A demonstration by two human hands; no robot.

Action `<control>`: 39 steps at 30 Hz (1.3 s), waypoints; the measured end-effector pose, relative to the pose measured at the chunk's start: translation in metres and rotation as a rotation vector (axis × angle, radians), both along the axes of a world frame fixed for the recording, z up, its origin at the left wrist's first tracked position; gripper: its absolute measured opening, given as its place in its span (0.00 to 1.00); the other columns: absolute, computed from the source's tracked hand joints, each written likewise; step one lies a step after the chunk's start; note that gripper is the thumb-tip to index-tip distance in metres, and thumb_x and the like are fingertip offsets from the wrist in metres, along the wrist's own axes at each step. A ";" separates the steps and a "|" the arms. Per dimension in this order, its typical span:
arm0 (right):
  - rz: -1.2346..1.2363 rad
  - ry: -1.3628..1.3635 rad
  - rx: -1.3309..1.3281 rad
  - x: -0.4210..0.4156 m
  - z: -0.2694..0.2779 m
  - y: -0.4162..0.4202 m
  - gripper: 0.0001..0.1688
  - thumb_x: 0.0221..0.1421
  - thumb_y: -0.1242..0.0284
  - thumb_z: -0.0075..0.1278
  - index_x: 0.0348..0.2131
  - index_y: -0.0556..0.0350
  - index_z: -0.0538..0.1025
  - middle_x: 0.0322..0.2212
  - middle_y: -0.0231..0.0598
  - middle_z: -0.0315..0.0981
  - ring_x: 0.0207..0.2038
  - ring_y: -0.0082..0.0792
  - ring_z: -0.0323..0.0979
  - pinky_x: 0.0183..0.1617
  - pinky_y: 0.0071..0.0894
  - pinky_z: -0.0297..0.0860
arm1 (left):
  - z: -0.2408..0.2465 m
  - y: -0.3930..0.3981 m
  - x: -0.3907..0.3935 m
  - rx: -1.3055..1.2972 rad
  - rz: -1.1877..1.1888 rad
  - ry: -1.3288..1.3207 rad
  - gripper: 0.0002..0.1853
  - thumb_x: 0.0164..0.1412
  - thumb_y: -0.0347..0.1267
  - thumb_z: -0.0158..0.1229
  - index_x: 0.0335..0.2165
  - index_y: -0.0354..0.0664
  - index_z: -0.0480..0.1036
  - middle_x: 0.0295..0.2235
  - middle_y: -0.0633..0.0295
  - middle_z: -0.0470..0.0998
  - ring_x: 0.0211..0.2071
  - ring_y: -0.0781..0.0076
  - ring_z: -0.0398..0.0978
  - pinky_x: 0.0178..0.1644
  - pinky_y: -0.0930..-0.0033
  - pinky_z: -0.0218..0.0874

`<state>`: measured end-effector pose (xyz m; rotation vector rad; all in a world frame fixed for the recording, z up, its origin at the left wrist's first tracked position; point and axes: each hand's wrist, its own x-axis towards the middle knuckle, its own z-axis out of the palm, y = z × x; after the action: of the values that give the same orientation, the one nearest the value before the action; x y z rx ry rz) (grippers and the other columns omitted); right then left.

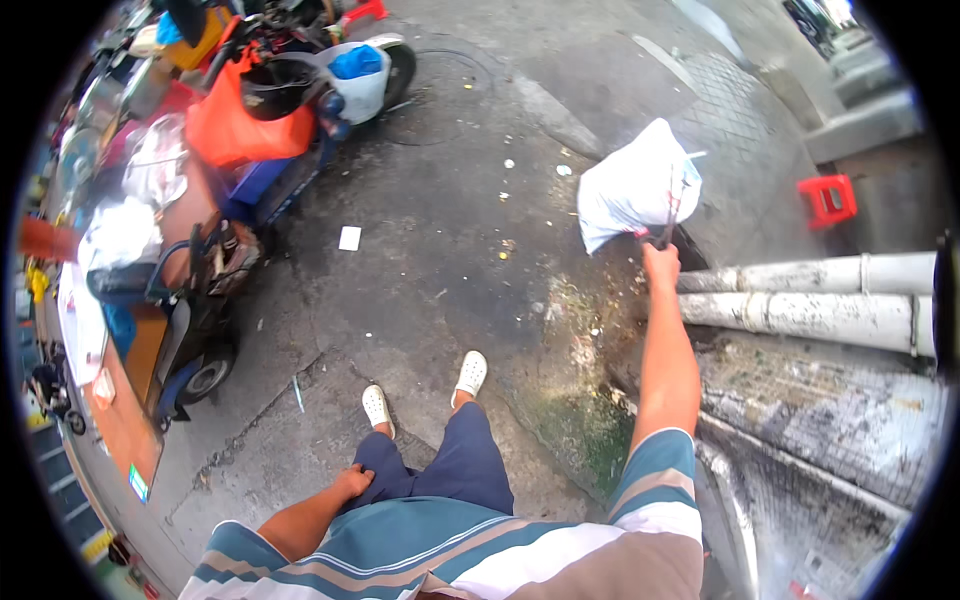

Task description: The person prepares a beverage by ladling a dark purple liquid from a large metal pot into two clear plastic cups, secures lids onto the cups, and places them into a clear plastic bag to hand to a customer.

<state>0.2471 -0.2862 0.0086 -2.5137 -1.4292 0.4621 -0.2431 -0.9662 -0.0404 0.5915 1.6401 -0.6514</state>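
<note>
Out to the front right, my right hand (662, 262) grips the near end of a thin, dark reddish tool, apparently tongs (673, 202). Its far part runs over a bulging white plastic bag (634, 184), which is beyond the hand; I cannot tell whether the bag hangs from the tool or touches the ground. My left hand (354, 481) is low at my side against the leg of my dark blue shorts (469, 457). Its fingers are curled, and whether they pinch the cloth is unclear.
Two white pipes (810, 311) run along a stained wall (825, 405) at right, near a red plastic stool (827, 201). Scooters, one with an orange cover (247, 127), crowd the left beside a brown board (131, 427). Litter and a white paper square (349, 238) dot the pavement.
</note>
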 end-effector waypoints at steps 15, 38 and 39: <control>0.238 0.531 -0.433 -0.210 -0.159 -0.371 0.38 0.42 0.70 0.60 0.52 0.72 0.70 0.46 0.54 0.76 0.48 0.44 0.75 0.55 0.36 0.68 | -0.015 -0.080 -0.013 0.012 0.366 0.039 0.40 0.61 0.55 0.42 0.66 0.47 0.56 0.66 0.45 0.57 0.65 0.42 0.57 0.69 0.51 0.48; 1.182 0.123 -1.073 -0.791 -0.281 -0.785 0.32 0.49 0.61 0.59 0.44 0.73 0.75 0.39 0.52 0.78 0.44 0.40 0.75 0.46 0.41 0.69 | 0.021 -0.231 -0.132 0.050 1.005 0.015 0.46 0.61 0.58 0.49 0.70 0.55 0.43 0.66 0.39 0.49 0.63 0.38 0.55 0.62 0.42 0.53; 1.178 0.114 -1.042 -0.809 -0.319 -0.787 0.35 0.49 0.61 0.59 0.47 0.73 0.73 0.42 0.54 0.77 0.46 0.42 0.75 0.49 0.40 0.69 | 0.020 -0.232 -0.135 0.080 1.001 0.023 0.46 0.61 0.58 0.49 0.70 0.55 0.43 0.66 0.39 0.49 0.63 0.38 0.55 0.62 0.41 0.53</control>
<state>-0.5621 -1.0733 -0.3101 -1.6437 -3.0425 1.8640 -0.3782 -1.1984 -0.0202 -0.2189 1.7310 0.1474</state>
